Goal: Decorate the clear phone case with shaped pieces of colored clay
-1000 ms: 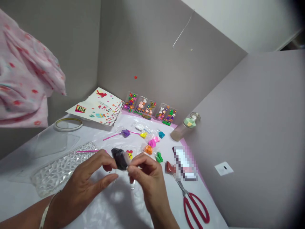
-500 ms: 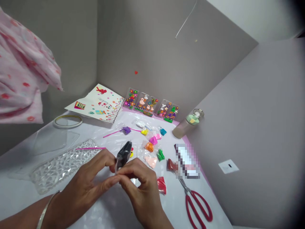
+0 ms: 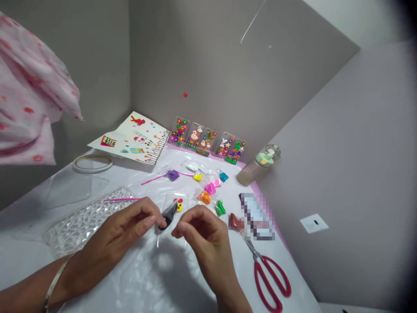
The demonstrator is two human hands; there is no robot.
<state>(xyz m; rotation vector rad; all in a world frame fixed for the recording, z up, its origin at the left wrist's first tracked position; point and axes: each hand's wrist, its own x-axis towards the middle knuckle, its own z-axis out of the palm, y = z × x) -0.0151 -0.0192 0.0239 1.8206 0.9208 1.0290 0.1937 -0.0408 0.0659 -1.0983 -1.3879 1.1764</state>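
My left hand pinches a small plastic packet of black clay above the table. To its right, my right hand is closed, thumb against fingertips; whatever is between them is too small to make out. Beneath the packet lies a clear phone case with a yellow and red clay figure on it. Packets of clay lie just beyond my hands, among them orange, green, magenta and purple.
Red-handled scissors and a pixelated object lie at the right, near a bottle. A textured clear tray is left. Decorated cases and a spiral notebook stand behind. Pink cloth hangs upper left.
My hands have moved apart. The black packet stays with my left hand and now sits lower, while my right hand has come away to the right. The clear case is more exposed.
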